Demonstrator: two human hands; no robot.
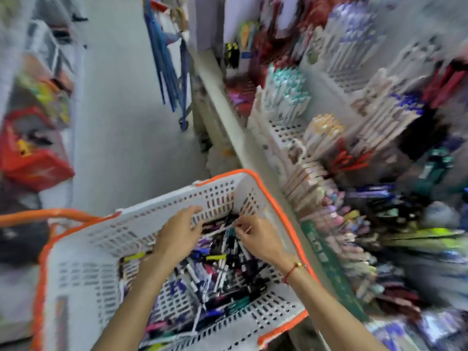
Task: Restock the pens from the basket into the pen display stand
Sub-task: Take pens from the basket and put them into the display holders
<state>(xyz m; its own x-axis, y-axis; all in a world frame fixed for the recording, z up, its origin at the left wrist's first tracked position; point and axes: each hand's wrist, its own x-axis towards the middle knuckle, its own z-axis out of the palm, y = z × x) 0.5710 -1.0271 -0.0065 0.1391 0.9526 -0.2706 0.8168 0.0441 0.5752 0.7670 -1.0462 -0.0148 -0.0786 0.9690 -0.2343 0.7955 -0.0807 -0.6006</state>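
A white slotted basket (86, 262) with an orange rim sits low in the middle of the view, tilted, with several loose pens (215, 277) piled in its bottom. Both my hands are down inside it at the far end of the pile. My left hand (174, 234) reaches over the pens with fingers spread and lightly bent, touching them. My right hand (255, 236) pinches a pen at the top of the pile with its fingertips. The pen display stand (286, 133), white tiered racks filled with rows of pens, runs along the right side. The frame is motion-blurred.
A pale shelf edge (228, 110) runs diagonally between the basket and the display. The grey floor aisle (121, 110) lies to the left, with a blue wheeled frame (174, 79) at the back and red bags (33, 160) on the left shelves. Packed stationery fills the far right.
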